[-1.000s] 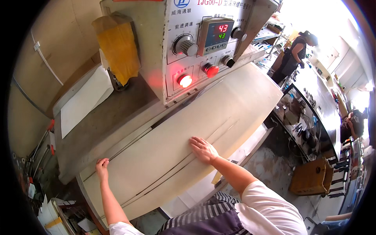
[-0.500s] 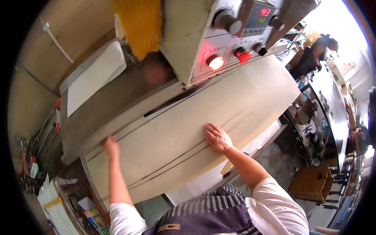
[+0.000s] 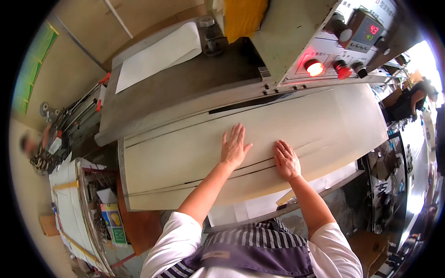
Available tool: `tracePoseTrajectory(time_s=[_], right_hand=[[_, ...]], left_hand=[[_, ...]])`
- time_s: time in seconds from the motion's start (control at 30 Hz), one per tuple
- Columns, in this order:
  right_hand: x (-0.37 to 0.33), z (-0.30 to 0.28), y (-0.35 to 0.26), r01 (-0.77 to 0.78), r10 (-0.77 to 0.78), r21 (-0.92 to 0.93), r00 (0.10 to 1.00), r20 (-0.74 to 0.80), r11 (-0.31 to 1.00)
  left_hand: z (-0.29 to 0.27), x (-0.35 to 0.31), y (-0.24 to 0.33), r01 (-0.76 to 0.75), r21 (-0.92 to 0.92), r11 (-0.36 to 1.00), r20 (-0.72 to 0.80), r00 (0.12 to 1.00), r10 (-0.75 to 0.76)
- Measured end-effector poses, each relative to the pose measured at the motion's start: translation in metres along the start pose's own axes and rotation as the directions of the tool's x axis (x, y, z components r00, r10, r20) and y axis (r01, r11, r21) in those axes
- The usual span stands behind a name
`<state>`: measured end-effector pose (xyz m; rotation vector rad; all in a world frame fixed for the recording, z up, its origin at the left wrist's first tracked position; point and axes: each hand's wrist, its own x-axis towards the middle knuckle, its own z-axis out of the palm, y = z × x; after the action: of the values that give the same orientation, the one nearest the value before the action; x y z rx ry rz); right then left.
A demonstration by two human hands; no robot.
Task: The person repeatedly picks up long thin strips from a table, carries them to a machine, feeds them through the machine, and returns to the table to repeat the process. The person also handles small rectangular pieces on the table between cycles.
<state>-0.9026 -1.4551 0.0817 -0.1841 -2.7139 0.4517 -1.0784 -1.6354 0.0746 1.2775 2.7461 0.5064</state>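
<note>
A wide, cream-coloured board (image 3: 185,157) with long dark lines lies on the machine bed in front of me. My left hand (image 3: 235,147) rests flat near its middle, fingers spread and pointing away from me. To the right, my right hand (image 3: 287,161) is also laid flat on the board, fingers stretched out, close to the paired dark lines (image 3: 245,171). Neither hand holds anything. White sheets (image 3: 250,207) show beneath the board's near edge.
Behind the board stands a grey machine press (image 3: 185,88) carrying a folded white sheet (image 3: 157,55). Its control box (image 3: 338,51) has a lit red button and a display. A side table (image 3: 76,208) stands left. At far right a person (image 3: 410,99) is near a workbench.
My left hand has moved right from the board's far left edge to its middle and now lies spread. My right hand stays on the board. The view has shifted left.
</note>
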Motion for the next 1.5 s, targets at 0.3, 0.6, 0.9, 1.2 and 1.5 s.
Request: tracePoseTrajectory(time_s=[0.3,0.6,0.9,1.2,1.5], right_hand=[[-0.001,0.004,0.001,-0.010,0.010,0.005,1.000,0.024,1.000],[-0.002,0.004,0.004,0.010,-0.010,-0.007,1.000,0.026,1.000],[0.004,0.006,-0.004,0.006,-0.006,0.017,1.000,0.009,1.000],[0.001,0.006,0.003,0.033,-0.033,-0.013,0.999,-0.005,0.999],[0.000,-0.002,0.002,0.006,-0.006,-0.006,1.000,0.004,1.000]], left_hand=[[-0.003,0.017,-0.018,0.101,0.068,0.993,0.018,0.995,-0.103],[-0.006,0.039,-0.034,0.222,0.129,0.966,0.003,0.974,-0.224],[-0.069,-0.001,-0.257,0.579,0.234,0.781,-0.376,0.795,-0.476],[-0.097,-0.033,-0.389,0.597,0.027,0.802,0.066,0.799,-0.597],[-0.087,-0.037,-0.424,0.474,-0.142,0.869,-0.013,0.877,-0.480]])
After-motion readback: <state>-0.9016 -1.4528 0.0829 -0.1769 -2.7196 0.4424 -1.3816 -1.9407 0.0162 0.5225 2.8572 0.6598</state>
